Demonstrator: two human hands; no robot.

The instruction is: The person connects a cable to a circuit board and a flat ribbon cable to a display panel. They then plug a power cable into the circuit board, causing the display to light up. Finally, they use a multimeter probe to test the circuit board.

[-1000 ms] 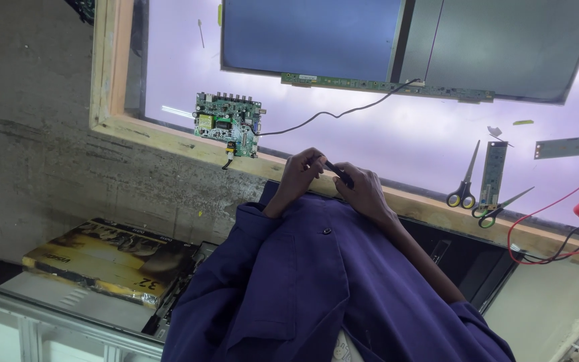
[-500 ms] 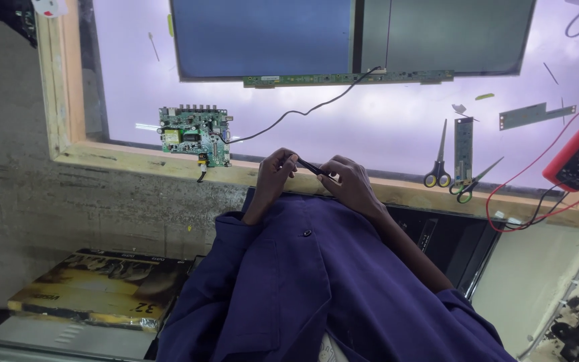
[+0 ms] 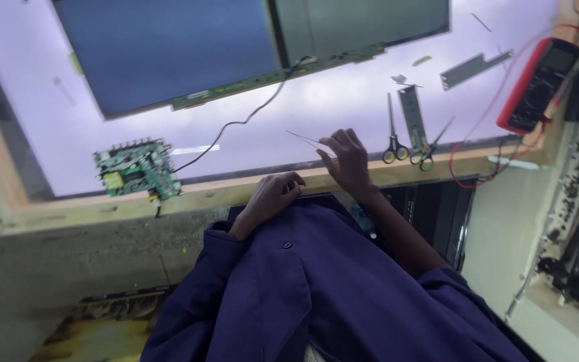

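My right hand (image 3: 348, 161) is out over the lit worktop (image 3: 343, 114), grip pinched shut on thin tweezers (image 3: 309, 142), whose points stick out to the left over bare glowing surface. My left hand (image 3: 271, 198) sits curled at the wooden edge (image 3: 236, 193), just beside the right wrist; I cannot tell whether it has hold of anything. Left of it, the green board (image 3: 137, 175) lies at the near rim, a black wire (image 3: 236, 124) running from it up to the dark panel (image 3: 169, 53) on the far side. Between board and tweezers the worktop is open. To the right it's tighter: two scissors (image 3: 394, 144) and a metal strip (image 3: 411, 117) just beside my right hand, and the red meter (image 3: 537, 84) at the far right, its leads trailing along the edge.
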